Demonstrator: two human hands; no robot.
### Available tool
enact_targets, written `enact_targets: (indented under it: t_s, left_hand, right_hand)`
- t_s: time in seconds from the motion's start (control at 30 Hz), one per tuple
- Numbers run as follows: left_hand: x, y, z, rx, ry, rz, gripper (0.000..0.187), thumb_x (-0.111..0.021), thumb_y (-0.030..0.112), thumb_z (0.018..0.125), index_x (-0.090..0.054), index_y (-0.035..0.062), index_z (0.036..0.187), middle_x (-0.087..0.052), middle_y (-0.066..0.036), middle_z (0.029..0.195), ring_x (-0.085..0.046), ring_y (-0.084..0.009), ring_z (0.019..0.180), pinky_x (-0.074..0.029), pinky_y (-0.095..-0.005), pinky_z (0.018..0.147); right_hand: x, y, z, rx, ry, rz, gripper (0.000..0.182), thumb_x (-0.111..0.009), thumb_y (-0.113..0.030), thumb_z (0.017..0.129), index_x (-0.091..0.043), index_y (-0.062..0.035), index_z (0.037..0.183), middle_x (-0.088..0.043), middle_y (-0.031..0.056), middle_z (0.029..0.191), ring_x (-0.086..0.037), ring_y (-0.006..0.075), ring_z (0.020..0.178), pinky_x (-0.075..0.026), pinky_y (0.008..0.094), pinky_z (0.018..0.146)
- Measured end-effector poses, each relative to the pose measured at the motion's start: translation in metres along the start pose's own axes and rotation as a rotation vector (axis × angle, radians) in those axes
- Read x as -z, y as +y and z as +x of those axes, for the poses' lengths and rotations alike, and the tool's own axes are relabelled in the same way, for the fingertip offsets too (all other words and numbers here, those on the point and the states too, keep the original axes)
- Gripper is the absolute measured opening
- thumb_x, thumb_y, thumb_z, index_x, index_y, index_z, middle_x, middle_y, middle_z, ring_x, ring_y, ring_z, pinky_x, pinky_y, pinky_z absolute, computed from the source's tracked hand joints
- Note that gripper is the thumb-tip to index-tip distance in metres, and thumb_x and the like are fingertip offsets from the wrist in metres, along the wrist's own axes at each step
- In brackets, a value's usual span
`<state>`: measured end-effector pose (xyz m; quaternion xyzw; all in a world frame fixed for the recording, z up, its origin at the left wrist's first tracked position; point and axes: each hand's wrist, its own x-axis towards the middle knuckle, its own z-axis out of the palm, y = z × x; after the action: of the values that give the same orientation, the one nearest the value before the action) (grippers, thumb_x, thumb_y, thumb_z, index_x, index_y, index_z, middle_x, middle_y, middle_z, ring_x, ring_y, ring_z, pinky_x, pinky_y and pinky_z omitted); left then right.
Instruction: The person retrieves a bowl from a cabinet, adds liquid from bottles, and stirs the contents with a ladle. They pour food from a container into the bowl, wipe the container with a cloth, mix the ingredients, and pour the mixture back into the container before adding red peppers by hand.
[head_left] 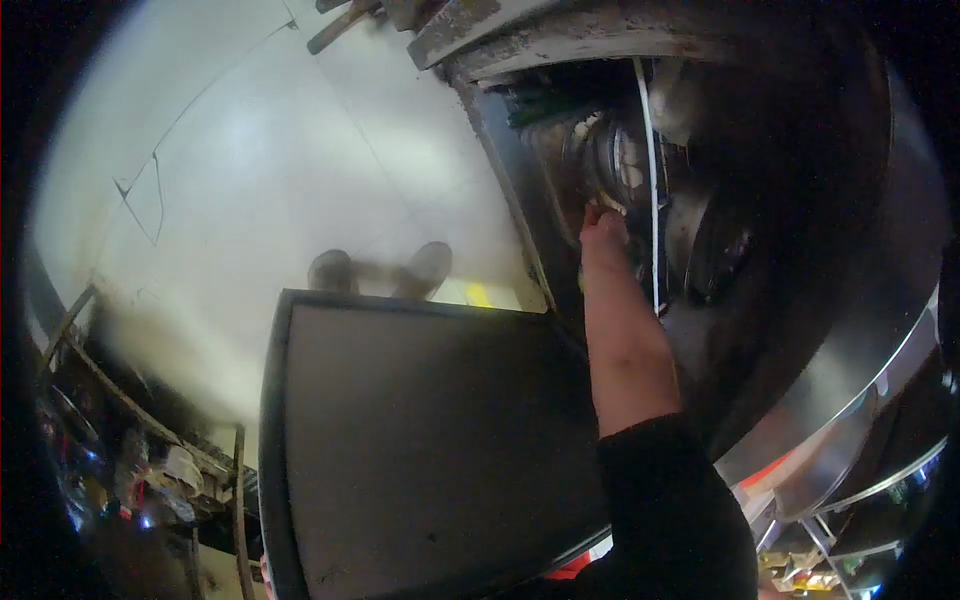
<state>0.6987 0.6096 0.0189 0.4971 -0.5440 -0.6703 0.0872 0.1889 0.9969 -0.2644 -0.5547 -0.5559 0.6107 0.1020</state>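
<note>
My right hand (604,232) reaches deep into a dark, grimy cavity (560,200). The fingers look closed at the lower edge of a round, ribbed dark part (603,160) with pale worn patches. What they grip, if anything, is too dark to make out. Just right of the hand runs a thin white rod or tube (652,180), and beyond it sits another rounded dark part (715,245). A large flat dark panel with a raised black rim (430,440) fills the space in front of my body, left of my forearm. My left hand does not show.
Two shoes (380,272) stand on the pale, cracked floor (250,150) beyond the panel. A heavy, worn edge (600,45) overhangs the cavity. Cluttered metal racks (150,430) are at lower left. A curved shiny surface (850,400) lies at right.
</note>
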Motion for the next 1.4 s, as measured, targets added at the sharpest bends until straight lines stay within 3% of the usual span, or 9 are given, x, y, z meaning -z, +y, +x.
enact_targets:
  t_s: [0.03,0.17,0.27,0.4,0.77,1.0,1.1,1.2,1.4]
  left_hand:
    - [0.000,0.001,0.001,0.003,-0.001,0.005,0.076,-0.054,0.057,0.087,-0.042,-0.0038,0.130,-0.047,-0.017,0.131,-0.046,-0.0273,0.121,-0.038,-0.0424,0.102]
    - [0.003,0.007,0.002,-0.003,-0.011,0.019,0.077,-0.055,0.058,0.087,-0.041,-0.0037,0.131,-0.047,-0.017,0.131,-0.046,-0.0273,0.121,-0.038,-0.0424,0.102]
    - [0.008,0.012,0.001,0.006,-0.008,0.030,0.078,-0.055,0.058,0.086,-0.040,-0.0037,0.131,-0.047,-0.017,0.131,-0.046,-0.0272,0.121,-0.038,-0.0424,0.102]
    - [0.007,0.013,-0.001,0.019,0.033,0.043,0.079,-0.055,0.059,0.086,-0.040,-0.0037,0.131,-0.046,-0.016,0.132,-0.046,-0.0272,0.121,-0.038,-0.0424,0.102]
    - [-0.018,0.007,0.004,0.103,0.066,0.082,0.081,-0.055,0.060,0.086,-0.038,-0.0037,0.133,-0.046,-0.016,0.132,-0.046,-0.0270,0.121,-0.038,-0.0425,0.102]
    - [-0.025,0.008,0.009,0.130,0.062,0.058,0.083,-0.055,0.061,0.085,-0.036,-0.0036,0.133,-0.046,-0.016,0.133,-0.046,-0.0269,0.121,-0.039,-0.0425,0.102]
    - [-0.027,0.008,0.013,0.134,0.057,0.048,0.083,-0.055,0.061,0.085,-0.036,-0.0036,0.134,-0.046,-0.016,0.133,-0.046,-0.0269,0.122,-0.039,-0.0425,0.102]
    - [-0.028,0.010,0.016,0.142,0.052,0.053,0.084,-0.055,0.062,0.085,-0.035,-0.0036,0.134,-0.045,-0.016,0.133,-0.046,-0.0268,0.122,-0.039,-0.0425,0.102]
    - [-0.031,0.016,0.018,0.140,0.064,0.072,0.086,-0.055,0.062,0.084,-0.034,-0.0036,0.135,-0.045,-0.016,0.133,-0.046,-0.0268,0.122,-0.039,-0.0425,0.102]
  right_hand:
    - [0.000,-0.002,-0.008,0.016,0.025,0.032,0.026,-0.050,-0.016,0.093,-0.058,-0.0016,0.113,-0.062,0.0134,0.101,-0.062,0.0272,0.088,-0.056,0.0354,0.076]
    - [0.090,0.034,0.086,0.839,-0.282,-1.299,0.026,-0.052,-0.013,0.092,-0.059,-0.0035,0.115,-0.061,0.0133,0.105,-0.061,0.0278,0.092,-0.055,0.0362,0.075]
    - [0.158,0.046,0.131,0.817,-0.263,-1.056,0.027,-0.058,-0.014,0.089,-0.059,-0.0056,0.115,-0.061,0.0106,0.104,-0.061,0.0251,0.091,-0.053,0.0365,0.074]
    - [0.187,0.003,0.077,0.876,-0.024,-1.851,0.023,-0.060,-0.020,0.087,-0.060,-0.0073,0.107,-0.061,0.0051,0.091,-0.061,0.0208,0.080,-0.053,0.0339,0.071]
    - [0.219,0.022,0.124,0.333,0.139,-1.196,0.032,-0.057,-0.028,0.090,-0.059,-0.0049,0.112,-0.060,0.0114,0.103,-0.058,0.0255,0.093,-0.049,0.0378,0.082]
    - [0.240,0.015,0.072,0.772,0.009,-1.253,0.038,-0.054,-0.033,0.092,-0.058,-0.0034,0.116,-0.059,0.0154,0.110,-0.057,0.0284,0.101,-0.047,0.0403,0.088]
    - [0.127,-0.009,0.001,1.014,-0.371,-1.145,0.042,-0.055,-0.036,0.092,-0.057,-0.0029,0.117,-0.057,0.0178,0.116,-0.054,0.0325,0.108,-0.045,0.0423,0.093]
    - [0.019,-0.021,0.006,1.319,-0.333,-1.227,0.047,-0.059,-0.039,0.088,-0.058,-0.0044,0.120,-0.056,0.0175,0.125,-0.049,0.0381,0.117,-0.040,0.0439,0.099]
    - [-0.070,0.012,0.086,0.947,-0.400,-1.606,0.053,-0.061,-0.032,0.090,-0.048,0.0019,0.129,-0.048,0.0198,0.131,-0.048,0.0325,0.118,-0.039,0.0428,0.099]
